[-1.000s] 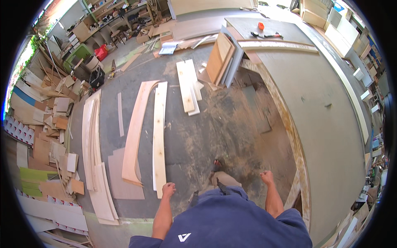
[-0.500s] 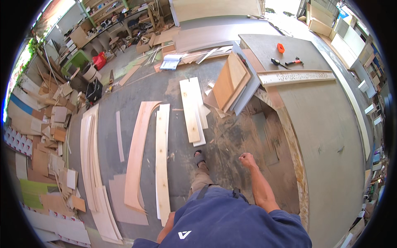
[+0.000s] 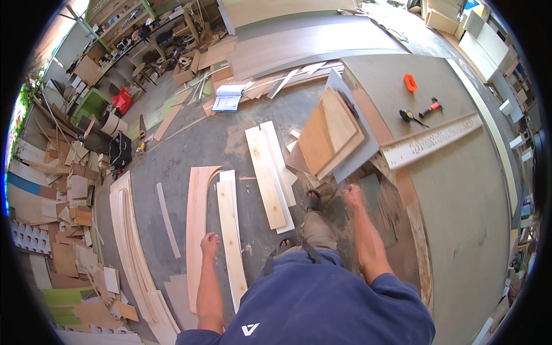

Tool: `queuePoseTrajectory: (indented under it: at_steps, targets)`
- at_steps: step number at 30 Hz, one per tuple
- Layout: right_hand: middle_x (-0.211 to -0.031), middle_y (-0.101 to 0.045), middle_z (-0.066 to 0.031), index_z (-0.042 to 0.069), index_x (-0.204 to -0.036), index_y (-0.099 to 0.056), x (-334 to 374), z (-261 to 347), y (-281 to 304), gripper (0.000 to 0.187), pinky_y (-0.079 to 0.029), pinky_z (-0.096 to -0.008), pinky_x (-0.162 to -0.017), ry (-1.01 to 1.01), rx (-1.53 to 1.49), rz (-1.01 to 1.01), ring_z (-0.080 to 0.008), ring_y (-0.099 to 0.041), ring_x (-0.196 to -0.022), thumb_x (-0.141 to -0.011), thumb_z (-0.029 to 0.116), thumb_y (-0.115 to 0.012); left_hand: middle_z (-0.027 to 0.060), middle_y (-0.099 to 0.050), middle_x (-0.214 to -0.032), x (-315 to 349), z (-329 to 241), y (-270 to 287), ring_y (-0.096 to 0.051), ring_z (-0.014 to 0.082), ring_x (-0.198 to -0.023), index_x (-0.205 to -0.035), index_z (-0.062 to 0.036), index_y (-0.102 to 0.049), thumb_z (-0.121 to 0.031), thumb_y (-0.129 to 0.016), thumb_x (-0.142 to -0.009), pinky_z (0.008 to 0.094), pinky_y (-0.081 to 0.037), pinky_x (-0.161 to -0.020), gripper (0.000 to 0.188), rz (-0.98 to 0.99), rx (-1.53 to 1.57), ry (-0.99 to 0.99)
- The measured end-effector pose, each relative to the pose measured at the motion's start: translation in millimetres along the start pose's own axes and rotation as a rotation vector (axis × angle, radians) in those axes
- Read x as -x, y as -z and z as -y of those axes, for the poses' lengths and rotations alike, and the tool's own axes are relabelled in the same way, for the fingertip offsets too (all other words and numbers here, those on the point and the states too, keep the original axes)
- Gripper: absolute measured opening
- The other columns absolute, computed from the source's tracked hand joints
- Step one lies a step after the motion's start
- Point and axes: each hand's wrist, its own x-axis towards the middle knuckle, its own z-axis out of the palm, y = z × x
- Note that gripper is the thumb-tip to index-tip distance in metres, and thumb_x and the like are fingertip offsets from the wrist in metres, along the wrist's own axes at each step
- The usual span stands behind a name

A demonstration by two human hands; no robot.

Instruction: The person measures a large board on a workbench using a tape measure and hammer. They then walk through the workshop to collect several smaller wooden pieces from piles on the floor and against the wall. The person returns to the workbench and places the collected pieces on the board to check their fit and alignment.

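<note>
My left hand (image 3: 210, 245) is raised with its fingers loosely curled and nothing visible in it. In the picture it overlaps the right edge of a wide pinkish board (image 3: 199, 230) that has a curved end. Just right of that hand, a pale knotty plank (image 3: 231, 236) lies on a white strip on the floor. My right hand (image 3: 353, 196) is closed in a loose fist, with no object showing in it. Beyond it, wooden panels (image 3: 330, 129) lean with a grey sheet (image 3: 359, 138) against the workbench (image 3: 460, 230). Both hands appear apart from these things.
Ahead, another knotty plank (image 3: 265, 178) lies over white strips. On the workbench are an orange tool (image 3: 410, 83), a black tape measure (image 3: 407, 115), a red-handled hammer (image 3: 431, 107) and a speckled white board (image 3: 431, 141). An open notebook (image 3: 227, 99) and long strips (image 3: 131, 247) lie farther off.
I have stepped forward, so the leaning panels and workbench are nearer. My left hand has risen into view beside the pinkish board. My right hand stays loosely closed, now close to the panels.
</note>
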Motion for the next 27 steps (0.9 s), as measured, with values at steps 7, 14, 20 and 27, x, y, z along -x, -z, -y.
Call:
queuePoseTrajectory:
  at_steps: [7, 14, 20, 27]
  targets:
    - [-0.127, -0.06, -0.027, -0.006, -0.122, -0.064, -226, 88, 3, 0.047, -0.047, -0.049, -0.102, 0.129, 0.109, -0.254, -0.0447, -0.056, -0.121, -0.081, 0.018, -0.063, 0.009, -0.071, -0.1, -42, -75, -42, -0.071, 0.0181, -0.077, -0.126, -0.0001, -0.063, -0.019, -0.067, -0.093, 0.0298, -0.054, -0.06, 0.039, -0.018, 0.114, 0.138]
    - [-0.154, -0.038, -0.0233, 0.001, -0.149, -0.043, -331, 128, 17, 0.074, -0.025, -0.0534, -0.12, 0.023, 0.321, -0.223, -0.0414, -0.032, -0.145, -0.081, 0.018, -0.067, 0.0055, -0.067, -0.088, 43, -61, -75, -0.07, 0.0204, -0.076, -0.109, -0.0041, -0.066, -0.02, -0.062, -0.093, 0.0349, -0.055, -0.062, 0.023, -0.075, 0.046, 0.46]
    - [-0.136, -0.049, -0.0171, 0.008, -0.139, -0.05, -352, 110, -20, 0.062, -0.036, -0.0572, -0.107, 0.056, 0.372, -0.371, -0.0394, -0.044, -0.13, -0.079, 0.012, -0.067, 0.0073, -0.069, -0.083, 107, -54, -92, -0.07, 0.0206, -0.081, -0.102, -0.0024, -0.07, -0.021, -0.062, -0.093, 0.0359, -0.054, -0.067, 0.022, 0.094, -0.453, 0.153]
    - [-0.115, -0.056, -0.0153, 0.009, -0.122, -0.055, -304, 158, -55, 0.047, -0.047, -0.0468, -0.096, 0.325, 0.087, -0.199, -0.0373, -0.054, -0.113, -0.076, 0.004, -0.065, 0.0069, -0.067, -0.077, 65, -89, -115, -0.068, 0.0175, -0.079, -0.1, -0.0006, -0.072, -0.022, -0.064, -0.093, 0.0342, -0.053, -0.066, 0.024, 0.118, -0.505, 0.234]
